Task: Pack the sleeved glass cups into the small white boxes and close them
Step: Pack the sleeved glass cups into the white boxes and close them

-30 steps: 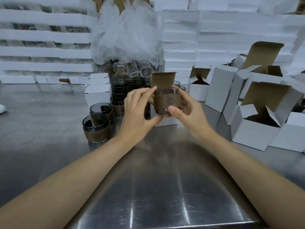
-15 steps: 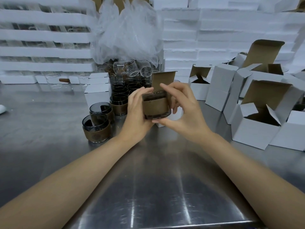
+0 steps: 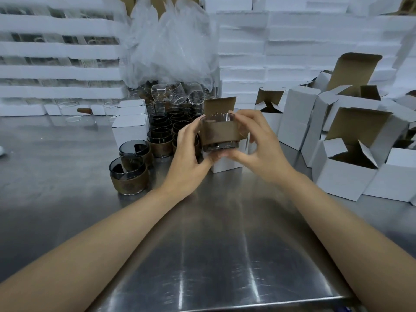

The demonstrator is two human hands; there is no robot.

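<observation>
Cradling a dark glass cup in a brown sleeve (image 3: 219, 136) upright between curled fingers of left hand (image 3: 187, 155) and right hand (image 3: 260, 149), just near of an open small white cardboard box (image 3: 227, 166). Likely weighty, breakable, slick on bare glass; best gripped at the sleeve.

1. Both hands hold one sleeved glass cup (image 3: 219, 134) upright above the steel table (image 3: 213, 255). The left hand (image 3: 186, 158) curls round its left side, and the right hand (image 3: 258, 152) has its thumb under the base.
2. Just behind the cup stands a small white box (image 3: 227, 164) with its brown-lined flap up (the cup hides its mouth).
3. To the left, two more sleeved cups (image 3: 129, 176) sit on the table, with a cluster of dark cups (image 3: 164, 129) and closed white boxes (image 3: 129, 129) behind them.
4. On the right, several open boxes (image 3: 344, 176) stand crowded together, flaps raised.
5. Clear plastic bags (image 3: 171, 41) are heaped at the back.
</observation>
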